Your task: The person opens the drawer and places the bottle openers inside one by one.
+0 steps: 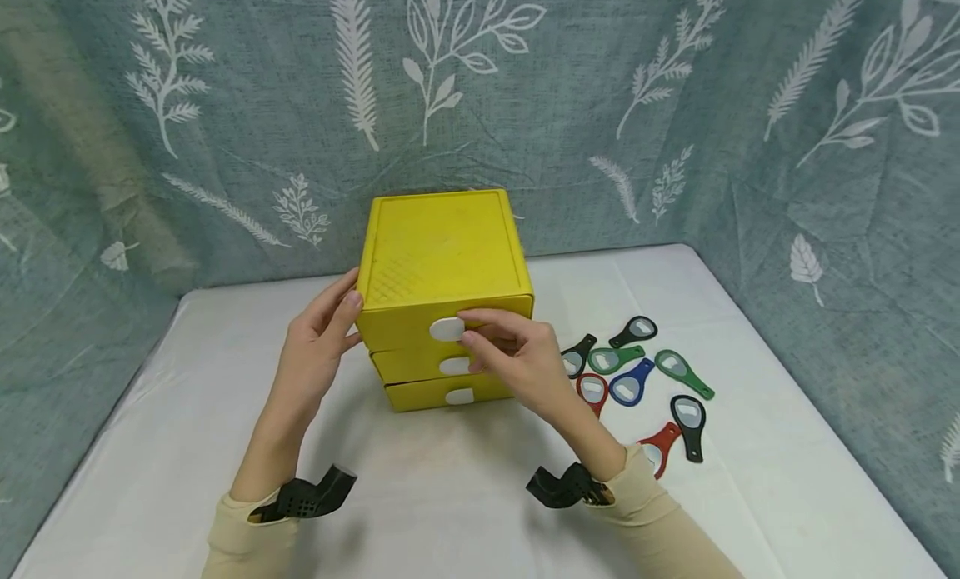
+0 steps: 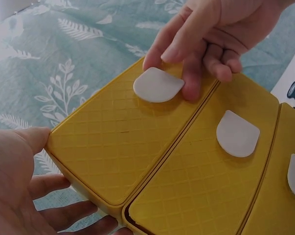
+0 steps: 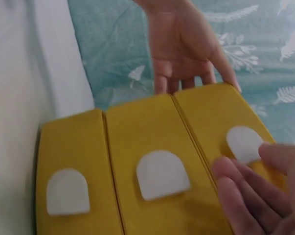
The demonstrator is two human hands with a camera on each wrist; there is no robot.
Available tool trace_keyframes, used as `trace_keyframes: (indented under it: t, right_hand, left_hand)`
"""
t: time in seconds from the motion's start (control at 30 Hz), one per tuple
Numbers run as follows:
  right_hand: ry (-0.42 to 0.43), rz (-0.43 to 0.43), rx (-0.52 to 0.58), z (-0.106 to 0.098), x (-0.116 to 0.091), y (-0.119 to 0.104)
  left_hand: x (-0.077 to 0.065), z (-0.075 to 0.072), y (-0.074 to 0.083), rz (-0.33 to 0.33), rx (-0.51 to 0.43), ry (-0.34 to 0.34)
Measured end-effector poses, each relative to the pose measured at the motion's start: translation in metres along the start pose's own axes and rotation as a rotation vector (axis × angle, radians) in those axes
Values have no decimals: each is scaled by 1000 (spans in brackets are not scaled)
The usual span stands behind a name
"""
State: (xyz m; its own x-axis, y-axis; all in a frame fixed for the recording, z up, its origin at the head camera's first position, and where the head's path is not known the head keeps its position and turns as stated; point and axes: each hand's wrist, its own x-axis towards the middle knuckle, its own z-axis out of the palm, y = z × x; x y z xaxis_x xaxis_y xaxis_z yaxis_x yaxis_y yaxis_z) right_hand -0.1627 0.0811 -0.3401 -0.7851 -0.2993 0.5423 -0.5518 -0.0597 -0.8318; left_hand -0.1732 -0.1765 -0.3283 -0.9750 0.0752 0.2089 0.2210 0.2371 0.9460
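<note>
A yellow three-drawer box (image 1: 448, 246) stands on the table, with one white handle on each drawer front. My right hand (image 1: 517, 350) pinches the top drawer's handle (image 2: 157, 85) at its edge between thumb and index finger. The other fingers of that hand bend in beside the front. On the box's left side, my left hand (image 1: 318, 325) rests with fairly straight fingers, its thumb at the upper front corner. The middle drawer's handle (image 3: 162, 175) and the bottom drawer's handle (image 3: 68, 192) are untouched. A thin dark gap shows by the middle drawer's left edge in the left wrist view.
Several bottle openers lie to the right of the box, among them a blue one (image 1: 632, 383), a green one (image 1: 684, 373) and a black one (image 1: 689, 427). A red one (image 1: 660, 448) is partly behind the right forearm. Patterned cloth (image 1: 480, 79) hangs behind the white table (image 1: 225, 329).
</note>
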Motion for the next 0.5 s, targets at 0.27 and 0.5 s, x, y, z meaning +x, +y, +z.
trace_keyframes:
  t: [0.27, 0.5]
  right_hand:
    - [291, -64, -101, 26, -1, 4]
    - [402, -190, -236, 36, -1, 0]
  left_hand:
    - [-2, -2, -1, 1, 6, 4]
    - [-1, -2, -1, -8, -8, -5]
